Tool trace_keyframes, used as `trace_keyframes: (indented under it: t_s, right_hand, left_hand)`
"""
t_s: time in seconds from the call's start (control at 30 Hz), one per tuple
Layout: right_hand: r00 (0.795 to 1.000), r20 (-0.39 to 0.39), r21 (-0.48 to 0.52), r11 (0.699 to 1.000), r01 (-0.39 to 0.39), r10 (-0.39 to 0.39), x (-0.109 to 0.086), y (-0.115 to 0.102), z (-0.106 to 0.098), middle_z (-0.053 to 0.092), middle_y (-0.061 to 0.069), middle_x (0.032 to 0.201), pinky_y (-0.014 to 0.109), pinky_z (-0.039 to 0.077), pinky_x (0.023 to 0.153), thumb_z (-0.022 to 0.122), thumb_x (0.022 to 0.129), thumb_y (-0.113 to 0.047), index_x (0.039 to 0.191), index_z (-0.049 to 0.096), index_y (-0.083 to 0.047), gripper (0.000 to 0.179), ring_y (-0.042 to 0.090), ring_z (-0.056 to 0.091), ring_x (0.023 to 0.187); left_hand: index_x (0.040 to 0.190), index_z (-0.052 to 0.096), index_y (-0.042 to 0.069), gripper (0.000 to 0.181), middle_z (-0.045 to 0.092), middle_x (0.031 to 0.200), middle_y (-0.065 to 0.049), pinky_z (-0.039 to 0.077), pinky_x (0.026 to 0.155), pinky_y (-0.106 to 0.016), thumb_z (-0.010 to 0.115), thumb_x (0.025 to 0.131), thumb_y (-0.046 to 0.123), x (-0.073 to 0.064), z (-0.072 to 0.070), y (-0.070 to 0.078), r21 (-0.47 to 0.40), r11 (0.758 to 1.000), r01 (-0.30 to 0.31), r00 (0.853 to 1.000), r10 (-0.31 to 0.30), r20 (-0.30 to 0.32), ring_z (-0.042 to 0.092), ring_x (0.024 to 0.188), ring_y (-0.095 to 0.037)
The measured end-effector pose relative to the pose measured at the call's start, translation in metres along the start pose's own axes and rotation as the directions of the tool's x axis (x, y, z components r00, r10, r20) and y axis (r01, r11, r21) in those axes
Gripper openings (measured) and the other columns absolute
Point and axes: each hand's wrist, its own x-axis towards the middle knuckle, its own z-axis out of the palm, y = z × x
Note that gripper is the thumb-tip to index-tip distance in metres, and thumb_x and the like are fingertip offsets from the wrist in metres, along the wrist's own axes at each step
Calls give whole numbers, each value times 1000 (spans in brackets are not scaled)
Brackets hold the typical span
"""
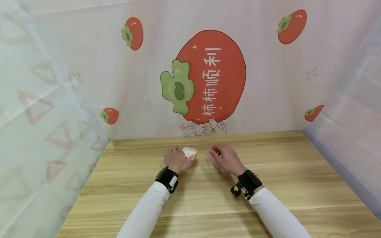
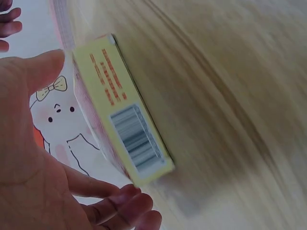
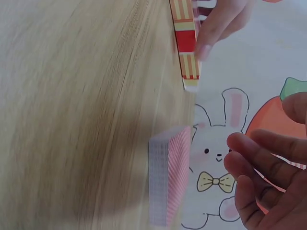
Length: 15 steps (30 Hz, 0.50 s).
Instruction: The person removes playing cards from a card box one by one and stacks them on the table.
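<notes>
A yellow playing-card box (image 1: 188, 153) with its white flap raised lies near the table's back edge. Its barcode end (image 2: 136, 139) faces the left wrist camera. My left hand (image 1: 177, 160) straddles the box, thumb stretched over its right side and fingers at the left, loosely bent. Whether they touch it I cannot tell. To the right, a deck of red-and-white patterned playing cards (image 3: 168, 175) lies in a stack on the wood. Above that deck hovers my right hand (image 1: 227, 158), its fingers relaxed and apart from the cards in the right wrist view.
The wooden table (image 1: 208, 205) runs back to a white cloth backdrop (image 1: 262, 99) printed with persimmons and a rabbit. Cloth walls (image 1: 38, 132) stand along both sides. Each wrist wears a black strap (image 1: 167, 180) with a camera.
</notes>
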Motion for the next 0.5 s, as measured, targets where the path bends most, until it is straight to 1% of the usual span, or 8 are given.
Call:
trace_keyframes:
  t_s: [0.17,0.33,0.5]
  right_hand:
    - [1000,31,46,999,-6,5,0,-2,2,56,-9,82,28,42,62,48,93,-39,104,64,-19,28,10,50,74]
    - [998,61,62,998,-4,0,-1,-3,3,56,-10,79,28,42,60,48,93,-38,104,64,-19,27,10,50,73]
    - [997,75,70,998,2,-7,-4,-2,2,56,-10,80,28,42,62,47,94,-39,103,64,-20,26,10,51,72]
  left_hand:
    - [122,46,-11,111,44,104,-19,38,73,-45,43,65,85,4,2,8,52,999,9,999,-10,36,45,95,-32]
    - [113,52,-9,104,42,96,-18,39,72,-43,44,66,83,7,4,11,85,996,27,998,-33,62,45,92,-31]
    - [110,54,-7,97,42,96,-18,38,73,-42,51,67,79,8,2,16,54,997,54,995,-58,84,44,94,-31]
